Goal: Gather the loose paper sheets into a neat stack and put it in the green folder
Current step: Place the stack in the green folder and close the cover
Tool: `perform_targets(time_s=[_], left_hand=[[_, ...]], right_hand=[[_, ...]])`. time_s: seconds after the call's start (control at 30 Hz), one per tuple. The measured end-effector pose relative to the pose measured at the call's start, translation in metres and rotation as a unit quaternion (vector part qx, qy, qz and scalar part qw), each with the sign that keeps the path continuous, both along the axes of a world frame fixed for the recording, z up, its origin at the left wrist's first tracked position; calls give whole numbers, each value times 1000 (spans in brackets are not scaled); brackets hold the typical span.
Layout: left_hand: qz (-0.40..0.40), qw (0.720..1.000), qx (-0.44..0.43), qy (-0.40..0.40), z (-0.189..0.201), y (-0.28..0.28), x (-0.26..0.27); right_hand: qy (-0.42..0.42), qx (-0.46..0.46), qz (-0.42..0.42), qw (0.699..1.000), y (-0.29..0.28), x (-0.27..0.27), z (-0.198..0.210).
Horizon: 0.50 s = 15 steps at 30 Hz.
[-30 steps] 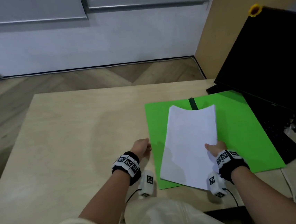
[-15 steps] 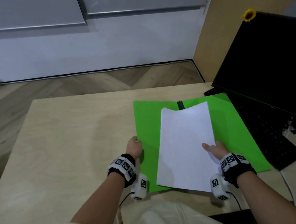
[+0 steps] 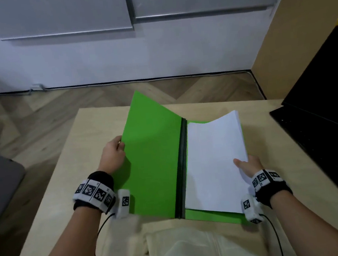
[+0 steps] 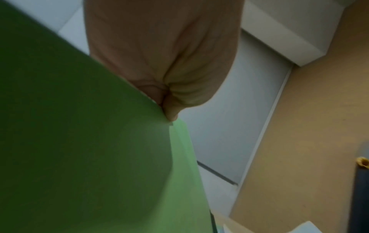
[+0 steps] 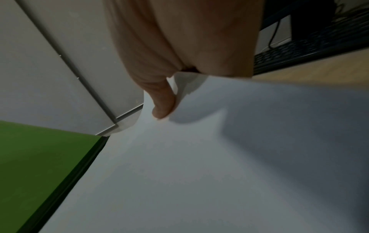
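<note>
The green folder [image 3: 154, 160] lies spread on the wooden table [image 3: 94, 135], its black spine [image 3: 183, 163] running down the middle. My left hand [image 3: 114, 151] pinches the outer edge of the left cover [image 4: 99, 157] and holds it tilted up off the table. A white paper stack [image 3: 215, 164] lies over the folder's right half, its far end bowed upward. My right hand [image 3: 248, 165] grips the stack's right edge, thumb on top [image 5: 162, 102], fingers hidden underneath. The stack's left edge sits against the spine [image 5: 66, 181].
An open black laptop [image 3: 319, 130] stands at the table's right, its keyboard a short way from my right hand. A dark grey seat [image 3: 0, 185] sits left of the table. The table's near edge presses against my cream-clothed lap [image 3: 196, 249].
My left hand took hold of the folder's left edge and raised the cover, exposing the spine. The paper stack moved right onto the folder's right half.
</note>
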<state>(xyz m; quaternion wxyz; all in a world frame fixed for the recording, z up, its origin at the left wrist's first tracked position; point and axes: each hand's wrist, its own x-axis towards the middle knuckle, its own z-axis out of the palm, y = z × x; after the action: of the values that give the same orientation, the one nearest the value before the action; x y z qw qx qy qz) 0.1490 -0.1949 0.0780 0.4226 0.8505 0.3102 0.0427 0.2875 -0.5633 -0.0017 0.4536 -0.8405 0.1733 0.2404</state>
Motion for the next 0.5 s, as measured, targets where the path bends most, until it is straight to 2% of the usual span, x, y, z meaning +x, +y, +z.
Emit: perform_targets(time_s=[0.27, 0.5], left_hand=[[30, 999, 19, -5, 11, 10, -22], [16, 1000, -23, -9, 24, 6, -22]], right_hand=[[5, -31, 45, 998, 58, -3, -16], [25, -64, 72, 995, 62, 2, -24]])
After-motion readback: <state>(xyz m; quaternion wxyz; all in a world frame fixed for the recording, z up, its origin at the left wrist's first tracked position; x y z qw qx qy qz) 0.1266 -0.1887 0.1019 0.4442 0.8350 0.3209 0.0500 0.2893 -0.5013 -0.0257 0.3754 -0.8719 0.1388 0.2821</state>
